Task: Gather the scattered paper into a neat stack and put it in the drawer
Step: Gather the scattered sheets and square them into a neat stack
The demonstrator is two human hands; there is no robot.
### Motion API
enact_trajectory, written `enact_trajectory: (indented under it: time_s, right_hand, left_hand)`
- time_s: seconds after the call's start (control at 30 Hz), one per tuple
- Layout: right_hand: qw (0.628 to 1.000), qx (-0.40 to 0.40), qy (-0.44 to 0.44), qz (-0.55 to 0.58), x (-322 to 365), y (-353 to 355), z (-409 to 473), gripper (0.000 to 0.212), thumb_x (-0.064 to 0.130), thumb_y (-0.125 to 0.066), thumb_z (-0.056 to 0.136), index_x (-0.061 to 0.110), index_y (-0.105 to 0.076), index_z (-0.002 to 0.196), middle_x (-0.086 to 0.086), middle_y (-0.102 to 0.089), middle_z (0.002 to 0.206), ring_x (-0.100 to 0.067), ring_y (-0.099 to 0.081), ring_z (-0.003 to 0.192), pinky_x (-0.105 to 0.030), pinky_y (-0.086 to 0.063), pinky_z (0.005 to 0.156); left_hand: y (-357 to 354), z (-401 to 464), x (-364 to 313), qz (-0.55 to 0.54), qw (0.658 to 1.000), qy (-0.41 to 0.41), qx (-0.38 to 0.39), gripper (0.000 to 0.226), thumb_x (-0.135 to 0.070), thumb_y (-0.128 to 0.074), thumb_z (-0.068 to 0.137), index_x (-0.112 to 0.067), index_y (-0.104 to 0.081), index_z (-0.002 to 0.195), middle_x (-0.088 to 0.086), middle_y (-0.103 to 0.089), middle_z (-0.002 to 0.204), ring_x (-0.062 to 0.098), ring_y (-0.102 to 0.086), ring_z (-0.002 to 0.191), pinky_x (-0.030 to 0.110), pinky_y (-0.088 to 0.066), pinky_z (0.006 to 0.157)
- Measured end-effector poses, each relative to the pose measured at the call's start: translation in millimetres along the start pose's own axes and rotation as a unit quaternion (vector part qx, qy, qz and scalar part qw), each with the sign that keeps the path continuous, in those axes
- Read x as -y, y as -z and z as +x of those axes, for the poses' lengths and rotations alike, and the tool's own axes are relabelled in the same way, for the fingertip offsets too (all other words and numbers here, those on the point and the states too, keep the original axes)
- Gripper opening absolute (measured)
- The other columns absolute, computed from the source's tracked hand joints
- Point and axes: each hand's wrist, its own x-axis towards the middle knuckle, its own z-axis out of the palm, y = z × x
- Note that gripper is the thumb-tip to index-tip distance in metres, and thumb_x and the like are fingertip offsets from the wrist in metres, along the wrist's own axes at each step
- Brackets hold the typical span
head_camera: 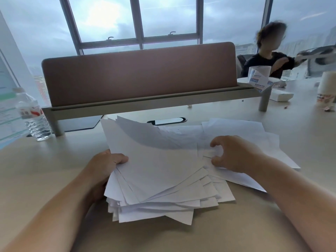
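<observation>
Paper (pixel 160 171): messy white pile, centre of bench (pixel 45 175), sheets fanned at diff angles; far sheets lifted and curling up, more loose sheets spread to the right under the R forearm.
L hand (pixel 103 166): at pile's left edge, thumb on top of the sheets, fingers under and out of sight, grasping the stack.
R hand (pixel 234 153): on the right part of the pile, fingers (pixel 215 142) curled, pinching a sheet edge w/ thumb.
Divider (pixel 140 73): brownish-pink padded screen in a grey rail across the bench just behind the paper, blocks view of the far side.
Cable slot (pixel 169 120): dark oval opening in bench, btw divider and paper, partly covered by raised sheets.
Water bottle (pixel 33 115): clear plastic, far left by divider leg, red/white label, text too small to read.
Box (pixel 259 81): white/blue printed carton past divider's right end, lettering blurred, poss. "Compress".
Paper cup (pixel 327 91): right edge, printed band, unreadable, partly cut off.
Other person (pixel 269 59): seated far right in dark top, motion-blurred.
Windows (pixel 138 20): grey cloudy sky behind.
Left edge: printed green/white sheet or screen, cut off, hard to make out.
Drawer: not visible.
</observation>
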Motion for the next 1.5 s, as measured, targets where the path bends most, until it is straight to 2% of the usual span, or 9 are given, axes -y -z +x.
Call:
enact_trajectory:
  time_s: [0.07,0.2,0.33,0.43,0.77,1.0,1.2,1.37,1.5]
  right_hand:
    - [0.999,-0.006,0.033,0.012,0.7,0.5,-0.9,0.027,0.047,-0.071,0.078,0.038,-0.061,0.102,0.013,-0.063,0.120,-0.014,-0.056,0.101,-0.036,-0.053,0.088]
    - [0.993,0.026,0.098,0.057,8.6,0.7,-6.3,0.007,0.040,-0.075,0.082,0.037,-0.076,0.087,0.021,-0.062,0.132,-0.006,-0.057,0.115,-0.026,-0.044,0.093]
    - [0.994,0.045,0.090,0.051,14.5,5.9,-11.6,0.020,0.043,-0.069,0.088,0.041,-0.079,0.105,0.020,-0.055,0.144,-0.005,-0.052,0.124,-0.025,-0.038,0.091]
    - [0.994,0.065,0.085,0.032,17.6,8.1,-15.5,0.029,0.044,-0.062,0.091,0.039,-0.076,0.117,0.017,-0.050,0.150,-0.011,-0.048,0.135,-0.029,-0.041,0.105]
    - [0.994,0.109,0.004,-0.029,21.9,0.2,-14.4,0.040,0.064,-0.043,0.082,0.029,-0.050,0.099,0.003,-0.059,0.113,-0.026,-0.060,0.105,-0.041,-0.051,0.089]
    - [0.996,-0.019,-0.052,0.066,22.4,5.4,-10.4,0.032,0.033,-0.037,0.099,0.013,-0.049,0.120,-0.006,-0.049,0.132,-0.031,-0.055,0.111,-0.043,-0.048,0.091]
    - [0.979,-0.125,0.079,0.138,36.8,6.4,-20.0,0.049,0.013,-0.043,0.102,0.013,-0.040,0.151,0.007,-0.034,0.157,-0.017,-0.038,0.141,-0.032,-0.034,0.114]
    - [0.955,-0.093,0.225,0.169,56.6,-0.5,-32.2,0.062,-0.005,-0.052,0.093,0.024,-0.051,0.148,0.021,-0.044,0.151,0.003,-0.041,0.135,-0.010,-0.030,0.112]
    - [0.929,-0.021,0.280,0.242,72.8,2.4,-47.5,0.061,0.000,-0.059,0.093,0.034,-0.057,0.143,0.034,-0.044,0.145,0.015,-0.038,0.135,-0.001,-0.023,0.108]
  left_hand:
    - [0.2,1.3,0.9,-0.004,1.000,0.004,0.001,0.008,0.001,-0.059,0.099,-0.002,-0.066,0.096,0.001,-0.072,0.056,0.015,-0.068,0.043,0.018,-0.045,0.034]
    - [1.3,3.1,2.3,-0.011,1.000,0.007,0.005,0.007,0.000,-0.059,0.099,-0.003,-0.065,0.098,0.002,-0.073,0.058,0.016,-0.069,0.045,0.018,-0.047,0.037]
    - [2.1,3.9,3.7,-0.007,1.000,0.005,0.006,0.006,-0.001,-0.059,0.099,-0.002,-0.065,0.098,0.002,-0.073,0.058,0.016,-0.069,0.046,0.023,-0.049,0.044]
    - [2.2,4.4,4.4,-0.008,1.000,0.006,0.004,0.007,0.000,-0.059,0.099,-0.001,-0.065,0.096,0.004,-0.073,0.058,0.017,-0.069,0.045,0.019,-0.048,0.038]
    - [2.6,3.3,2.9,-0.006,1.000,0.009,0.016,0.006,0.002,-0.058,0.098,0.002,-0.065,0.099,0.007,-0.074,0.060,0.019,-0.070,0.046,0.021,-0.048,0.035]
    - [4.8,8.2,6.5,-0.011,1.000,0.012,0.022,0.007,0.000,-0.058,0.098,0.000,-0.065,0.101,0.010,-0.077,0.069,0.024,-0.074,0.055,0.029,-0.054,0.050]
    - [2.0,8.7,7.7,-0.005,1.000,0.013,0.020,0.006,0.002,-0.058,0.098,0.000,-0.064,0.098,0.011,-0.076,0.067,0.024,-0.073,0.052,0.029,-0.055,0.045]
    - [3.4,14.4,11.9,-0.009,1.000,0.012,0.020,0.009,0.003,-0.059,0.097,0.000,-0.066,0.101,0.015,-0.078,0.076,0.031,-0.073,0.063,0.041,-0.058,0.073]
    - [1.0,16.0,12.8,0.010,1.000,0.015,0.021,0.008,0.001,-0.059,0.097,-0.002,-0.066,0.096,0.016,-0.076,0.072,0.029,-0.072,0.059,0.037,-0.056,0.066]
